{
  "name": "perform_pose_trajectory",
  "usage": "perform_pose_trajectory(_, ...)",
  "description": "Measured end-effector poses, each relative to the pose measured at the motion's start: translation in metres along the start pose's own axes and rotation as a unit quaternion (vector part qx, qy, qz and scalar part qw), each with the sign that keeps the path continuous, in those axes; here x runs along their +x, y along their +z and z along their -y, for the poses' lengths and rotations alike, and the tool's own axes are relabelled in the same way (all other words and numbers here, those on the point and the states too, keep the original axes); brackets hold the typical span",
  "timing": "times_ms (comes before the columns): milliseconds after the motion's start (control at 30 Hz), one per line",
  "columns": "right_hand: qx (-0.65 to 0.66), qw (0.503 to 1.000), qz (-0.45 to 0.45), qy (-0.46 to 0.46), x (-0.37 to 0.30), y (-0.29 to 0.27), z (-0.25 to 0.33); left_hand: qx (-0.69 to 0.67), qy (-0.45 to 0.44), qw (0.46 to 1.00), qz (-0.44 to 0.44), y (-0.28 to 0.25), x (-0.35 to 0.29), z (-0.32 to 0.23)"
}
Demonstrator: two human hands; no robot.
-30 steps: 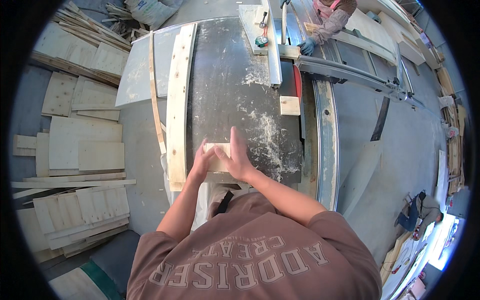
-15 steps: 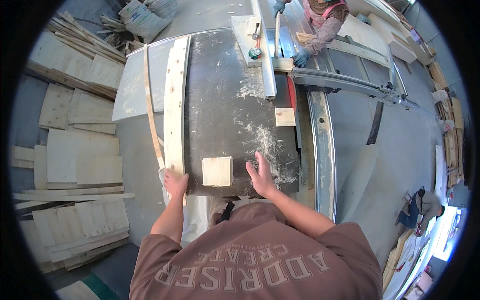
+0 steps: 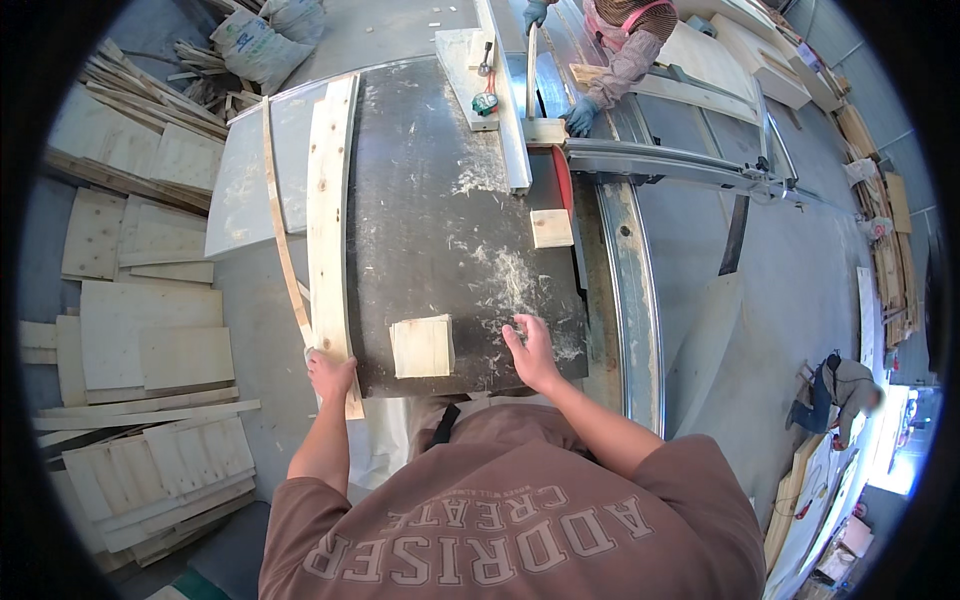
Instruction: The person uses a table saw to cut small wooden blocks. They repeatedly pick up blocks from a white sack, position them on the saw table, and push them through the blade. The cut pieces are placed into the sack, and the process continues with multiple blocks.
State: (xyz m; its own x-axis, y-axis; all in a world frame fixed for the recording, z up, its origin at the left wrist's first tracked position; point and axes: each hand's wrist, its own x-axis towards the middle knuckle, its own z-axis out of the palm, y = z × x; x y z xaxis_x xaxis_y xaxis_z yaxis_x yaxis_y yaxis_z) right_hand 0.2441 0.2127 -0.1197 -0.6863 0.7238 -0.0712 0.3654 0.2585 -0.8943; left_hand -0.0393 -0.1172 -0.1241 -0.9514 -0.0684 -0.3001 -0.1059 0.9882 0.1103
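My left hand (image 3: 330, 377) is closed around the near end of a long pale wooden board (image 3: 329, 215), which lies along the left side of the dark saw table (image 3: 420, 250). A thin wooden strip (image 3: 279, 210) runs beside that board, its near end close to my fingers. Over the table's front edge, my right hand (image 3: 532, 354) is held with its fingers loosely curved and apart from the thumb, nothing between them. Between my hands sits a short stack of square wooden pieces (image 3: 421, 347). Farther off, a small wooden block (image 3: 551, 229) lies near the red blade guard (image 3: 563, 178).
Across the table a co-worker's gloved hand (image 3: 581, 117) touches a wooden piece (image 3: 543, 132) at the metal fence (image 3: 507, 110). A tape measure (image 3: 485, 103) lies beside the fence. Sawdust (image 3: 510, 280) covers part of the table. Boards (image 3: 150, 335) are stacked at left; another person (image 3: 842, 400) bends at right.
The view has shifted, so the table sits slightly farther left. My right hand's fingers have curled from a more spread pose. My left hand stays at the board's near end.
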Motion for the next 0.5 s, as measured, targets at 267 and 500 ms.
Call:
perform_pose_trajectory(267,-0.02,0.999,-0.024,-0.025,0.003,0.001,-0.012,-0.122,0.084,0.977,-0.153,0.014,-0.008,-0.011)
perform_pose_trajectory(500,-0.05,0.998,-0.045,0.016,0.004,-0.005,-0.025,-0.502,0.172,0.839,0.121,-0.032,-0.056,-0.073)
